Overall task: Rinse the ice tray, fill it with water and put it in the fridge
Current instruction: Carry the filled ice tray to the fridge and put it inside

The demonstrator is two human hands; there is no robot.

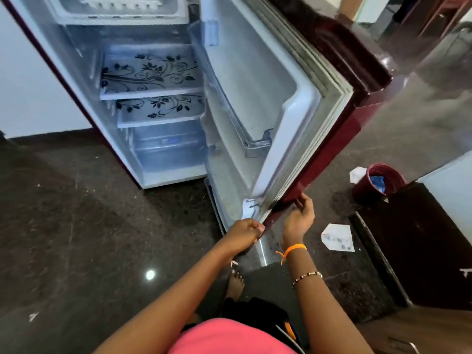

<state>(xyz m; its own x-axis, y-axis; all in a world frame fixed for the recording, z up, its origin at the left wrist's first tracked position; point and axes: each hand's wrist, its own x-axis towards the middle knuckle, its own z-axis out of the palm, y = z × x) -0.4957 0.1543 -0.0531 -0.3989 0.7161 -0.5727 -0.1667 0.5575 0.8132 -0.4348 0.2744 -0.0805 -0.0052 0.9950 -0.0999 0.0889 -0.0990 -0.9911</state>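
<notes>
Fridge (84, 80), maroon shell, white interior, stands open against a pale wall. Door (255, 98) swung wide toward the viewer, its lower corner close to the body. Grey gasket (329, 72) runs along the door's outer edge, folded in ridges.

Left hand (246, 232) at the door's bottom edge, inner side, fingers curled closed around the rim. Right hand (298, 218) on the outer maroon side of the same corner, fingers (305, 200) pinching the door edge. Both hands grip the door; neither holds anything else. Orange thread band (293, 249) and a beaded bracelet (307, 275) on the right wrist.

Ice tray: not identifiable with certainty. A white ridged tray-like form (115, 5) lies in the freezer compartment at the top of the cabinet, cut off by the frame; cannot tell whether that is it.

Inside: 2 shelves with black floral print, upper (150, 72) and lower (161, 108), both bare. Clear crisper drawer (168, 146) under them. Door rack (258, 143) low on the inner door.

Floor (76, 226) dark speckled stone, glossy, open to the left of the door. To the right, tighter: a maroon bucket (378, 182) with something blue in it, a dark cabinet (421, 238) just beside it, a white paper scrap (338, 237) on the floor near the right hand. Bare foot (236, 283) below the door corner.
</notes>
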